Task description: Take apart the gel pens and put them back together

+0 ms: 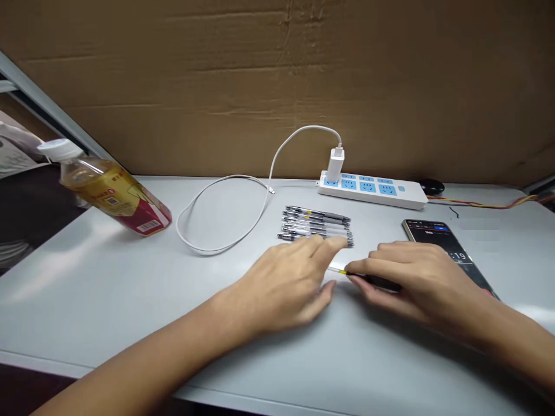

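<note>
Between my hands lies a thin pen [337, 270] with a white stretch, a yellow band and a dark part. My right hand [407, 277] pinches its dark part between thumb and fingers, low over the table. My left hand [295, 283] is at the pen's white end, thumb and index finger apart; its other fingertips are hidden, so whether they touch the pen cannot be seen. Just beyond the left hand, several clear and grey pens [316, 222] lie side by side in a row, the nearest partly covered by its fingers.
A phone [446, 248] lies partly behind my right hand. Further back stand a white power strip [373, 190] and its plugged-in charger [335, 166]; a white cable [212, 249] loops leftward. A drink bottle [117, 193] is at the left. Brown cardboard [217, 86] backs the table [130, 300].
</note>
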